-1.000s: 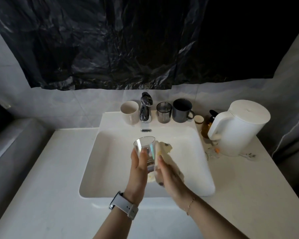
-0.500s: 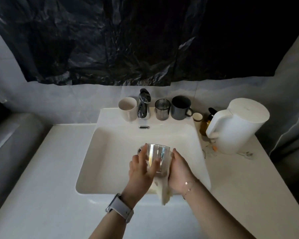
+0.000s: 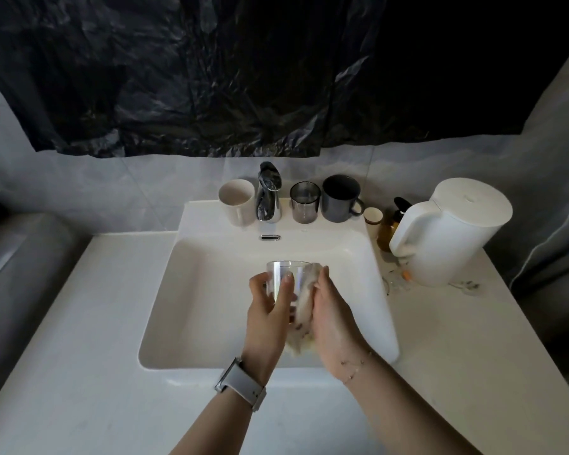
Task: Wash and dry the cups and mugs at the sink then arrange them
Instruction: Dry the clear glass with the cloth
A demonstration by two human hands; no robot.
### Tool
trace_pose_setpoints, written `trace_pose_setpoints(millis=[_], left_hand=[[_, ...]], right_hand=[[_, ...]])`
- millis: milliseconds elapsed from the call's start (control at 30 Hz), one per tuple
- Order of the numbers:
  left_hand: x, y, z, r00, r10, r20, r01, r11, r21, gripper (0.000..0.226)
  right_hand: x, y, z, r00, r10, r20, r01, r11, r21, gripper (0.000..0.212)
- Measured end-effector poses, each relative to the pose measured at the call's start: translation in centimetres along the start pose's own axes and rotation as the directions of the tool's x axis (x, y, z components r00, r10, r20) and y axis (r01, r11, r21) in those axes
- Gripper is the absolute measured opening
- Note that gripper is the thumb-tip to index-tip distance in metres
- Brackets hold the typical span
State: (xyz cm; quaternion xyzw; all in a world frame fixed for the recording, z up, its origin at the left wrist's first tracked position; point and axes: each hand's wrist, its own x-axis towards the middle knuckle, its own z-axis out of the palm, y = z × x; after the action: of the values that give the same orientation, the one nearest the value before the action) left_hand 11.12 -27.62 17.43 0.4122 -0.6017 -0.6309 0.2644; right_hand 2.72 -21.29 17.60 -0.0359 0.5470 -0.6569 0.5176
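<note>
Over the white sink (image 3: 211, 323) my left hand (image 3: 268, 316) grips a clear glass cup (image 3: 286, 274), held upright with its mouth up. My right hand (image 3: 329, 316) presses a pale cloth (image 3: 304, 310) against the cup's right side, fingers wrapped round the cloth. On the sink's back ledge stand a white cup (image 3: 237, 201) left of the chrome tap (image 3: 269, 200), and a smoky glass tumbler (image 3: 305, 201) and a dark grey mug (image 3: 340, 198) right of it.
A white kettle (image 3: 450, 231) stands on the counter at the right, with a small jar (image 3: 373, 216) and an amber bottle (image 3: 388, 231) beside it. Small bits lie on the counter (image 3: 440, 339) near the kettle. Black plastic sheeting (image 3: 243, 77) hangs above the tap.
The cup has gone from tilted to upright and moved nearer the sink's front. My right hand with the cloth has shifted along the cup's right side.
</note>
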Motion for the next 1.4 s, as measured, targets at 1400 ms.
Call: trace_pose_setpoints(millis=[1400], left_hand=[[0.2, 1.3, 1.0, 0.979, -0.178, 0.101, 0.188, 0.977, -0.099, 0.043]], right_hand=[[1.0, -4.3, 1.5, 0.968, 0.062, -0.242, -0.053, 0.998, 0.043, 0.050]])
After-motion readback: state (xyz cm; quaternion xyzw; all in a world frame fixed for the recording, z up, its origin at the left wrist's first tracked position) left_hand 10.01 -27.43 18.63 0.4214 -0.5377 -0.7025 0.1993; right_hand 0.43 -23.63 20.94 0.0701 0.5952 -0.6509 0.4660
